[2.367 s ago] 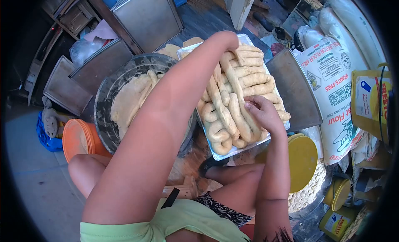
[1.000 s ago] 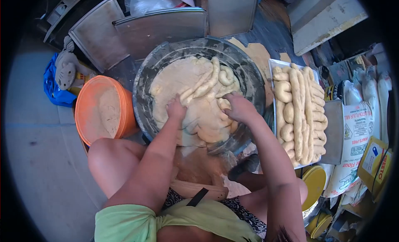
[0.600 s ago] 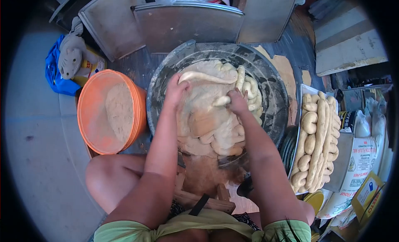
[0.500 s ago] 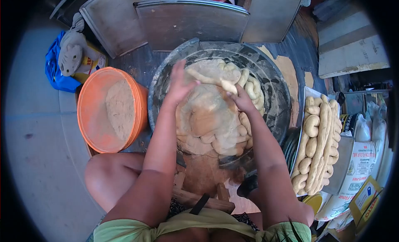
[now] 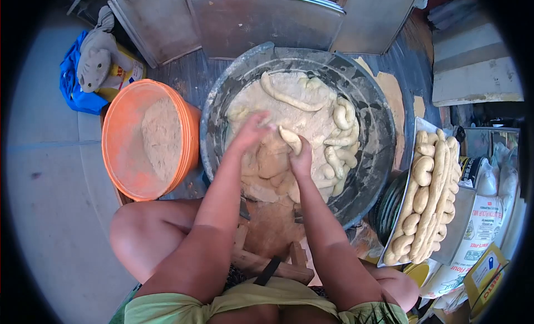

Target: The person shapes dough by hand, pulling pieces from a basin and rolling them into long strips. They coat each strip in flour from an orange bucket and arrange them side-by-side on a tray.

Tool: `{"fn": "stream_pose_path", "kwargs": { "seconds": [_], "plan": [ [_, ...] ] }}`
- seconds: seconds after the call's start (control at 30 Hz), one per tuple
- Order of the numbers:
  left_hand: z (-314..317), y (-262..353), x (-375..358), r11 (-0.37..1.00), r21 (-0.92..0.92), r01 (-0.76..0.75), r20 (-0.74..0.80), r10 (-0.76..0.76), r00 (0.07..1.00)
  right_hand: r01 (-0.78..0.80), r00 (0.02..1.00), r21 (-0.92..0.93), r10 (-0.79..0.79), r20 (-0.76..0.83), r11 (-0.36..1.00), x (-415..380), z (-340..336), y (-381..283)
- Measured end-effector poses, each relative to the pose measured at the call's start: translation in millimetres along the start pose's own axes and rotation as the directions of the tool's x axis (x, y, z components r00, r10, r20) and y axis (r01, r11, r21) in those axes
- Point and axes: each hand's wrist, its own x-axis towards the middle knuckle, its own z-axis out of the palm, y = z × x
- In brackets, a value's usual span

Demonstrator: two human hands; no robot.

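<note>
Over the big grey basin, both hands meet above the dough mass. Right hand has its fingers closed around a small dough piece; left hand is blurred, fingers spread beside it. Shaped rolls fill the tray at right.
</note>
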Motion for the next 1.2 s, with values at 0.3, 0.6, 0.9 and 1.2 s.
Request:
{"fn": "stream_pose_path", "kwargs": {
  "seconds": [0.3, 0.6, 0.9, 1.2],
  "plan": [
    [8, 16, 12, 0.964, 0.089, 0.251, 0.422, -0.265, 0.867, -0.290, 0.917, 0.500, 0.088, 0.389, 0.816, 31, -50, -39],
    [15, -13, 2, 0.793, 0.582, 0.183, 0.128, -0.311, 0.942, 0.576, 0.793, -0.525, -0.270, 0.547, 0.627, -31, 23, -44],
    [29, -58, -49, 0.653, 0.730, 0.200, -0.140, -0.144, 0.980, -0.021, 0.999, -0.595, 0.002, -0.032, 0.803, 24, -43, 22],
    [34, -69, -88, 0.550, 0.513, 0.659, -0.364, -0.556, 0.747, 0.619, 0.748, -0.506, -0.256, 0.612, 0.600, -114, 29, 23]
  ]
}}
